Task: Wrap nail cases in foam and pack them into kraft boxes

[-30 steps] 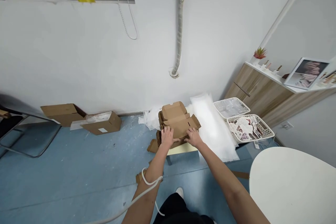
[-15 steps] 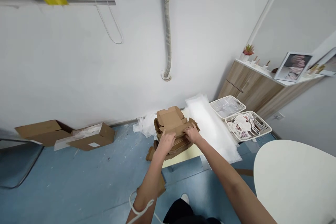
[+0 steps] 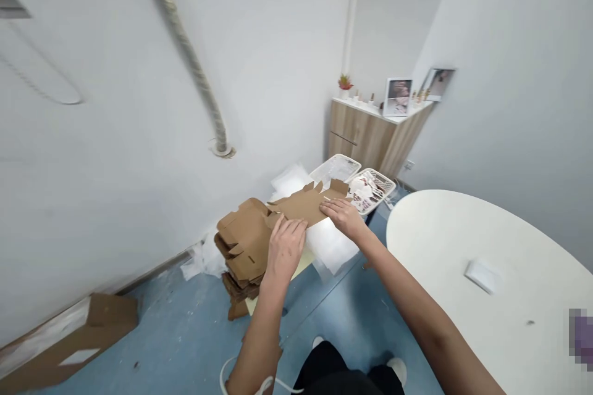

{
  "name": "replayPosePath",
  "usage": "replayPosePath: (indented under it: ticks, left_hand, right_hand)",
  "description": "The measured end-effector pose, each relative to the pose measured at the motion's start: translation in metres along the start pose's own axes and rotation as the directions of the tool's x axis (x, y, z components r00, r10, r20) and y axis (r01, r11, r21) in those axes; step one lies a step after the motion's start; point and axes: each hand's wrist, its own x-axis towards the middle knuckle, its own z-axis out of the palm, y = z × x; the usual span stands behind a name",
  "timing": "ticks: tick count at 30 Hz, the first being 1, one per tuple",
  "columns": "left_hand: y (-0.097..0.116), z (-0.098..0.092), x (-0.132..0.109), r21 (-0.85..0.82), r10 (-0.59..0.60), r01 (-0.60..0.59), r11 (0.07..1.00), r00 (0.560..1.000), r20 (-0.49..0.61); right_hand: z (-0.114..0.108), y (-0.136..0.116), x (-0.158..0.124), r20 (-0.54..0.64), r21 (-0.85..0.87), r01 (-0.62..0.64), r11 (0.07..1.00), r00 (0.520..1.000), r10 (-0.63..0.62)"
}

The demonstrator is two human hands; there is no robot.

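Note:
A flat, unfolded cardboard box [image 3: 296, 207] with raised flaps is between my hands, over the white packing sheets [image 3: 331, 244]. My left hand [image 3: 287, 244] grips its near left edge, fingers bent over the board and thumb hidden. My right hand [image 3: 343, 217] holds the near right part, fingers lying across the top. Left of them, a stack of brown flat boxes [image 3: 248, 241] rests on a low pale-yellow table [image 3: 303, 264], the top one partly behind my left hand.
Two white baskets, one with clear packets [image 3: 340, 168] and one with printed pieces [image 3: 368, 191], stand behind. A round white table [image 3: 445, 241] is at right, a wooden cabinet [image 3: 359, 126] in the corner. An open carton [image 3: 111, 321] lies on the floor at left.
My view has turned right. My hands have lifted a flat cardboard box off the stack and carried it right, over the white sheets.

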Motion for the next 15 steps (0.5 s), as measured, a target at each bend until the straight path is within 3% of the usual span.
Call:
replayPosePath:
  ticks: [3,8,11,15]
  left_hand:
    - [0.043,0.040,0.025,-0.107,0.149,-0.149,0.983,0.989,-0.004]
    - [0.139,0.148,0.041,-0.300,0.438,-0.402,0.865,0.897,0.060]
    - [0.198,0.216,0.027,-0.374,0.557,-0.491,0.786,0.826,0.086]
    - [0.254,0.294,-0.014,-0.432,0.626,-0.520,0.737,0.767,0.144]
  right_hand:
    - [-0.050,0.028,-0.058,0.013,-0.153,-0.122,0.981,0.992,0.126]
    - [-0.111,0.062,-0.200,0.078,-0.375,-0.321,0.870,0.924,0.374]
    - [-0.123,0.070,-0.293,0.120,-0.445,-0.431,0.785,0.840,0.530]
    - [-0.110,0.066,-0.397,0.226,-0.447,-0.549,0.707,0.695,0.683]
